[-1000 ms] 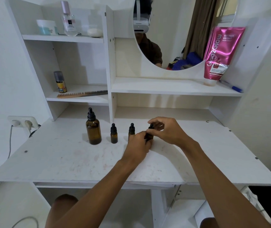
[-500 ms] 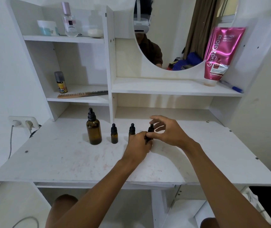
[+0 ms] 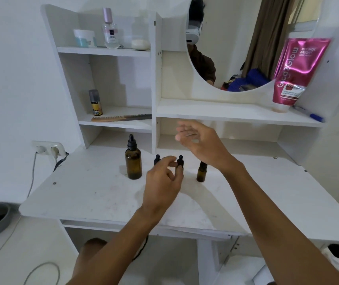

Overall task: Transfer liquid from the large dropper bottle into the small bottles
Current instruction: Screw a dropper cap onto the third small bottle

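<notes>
The large amber dropper bottle (image 3: 133,163) with a black cap stands upright on the white desk (image 3: 94,194). To its right stand three small amber bottles in a row. The first (image 3: 157,159) and second (image 3: 180,160) show only their black caps behind my left hand (image 3: 162,182). My left hand hovers with its fingers loosely curled and apart, the fingertips beside the second cap. The third small bottle (image 3: 201,174) stands free, its top partly hidden by my right wrist. My right hand (image 3: 199,140) is raised above the row, with open fingers and nothing clearly held.
A shelf unit rises at the desk's back, with a comb (image 3: 121,117) and a small spray can (image 3: 95,102) on the lower left shelf. A pink tube (image 3: 296,73) and a blue pen (image 3: 308,114) are on the right shelf. A wall socket (image 3: 48,148) is at the left.
Both hands have let go of the third small bottle. My right hand rose and opened; my left hand shifted left towards the second bottle. The view also tilted.
</notes>
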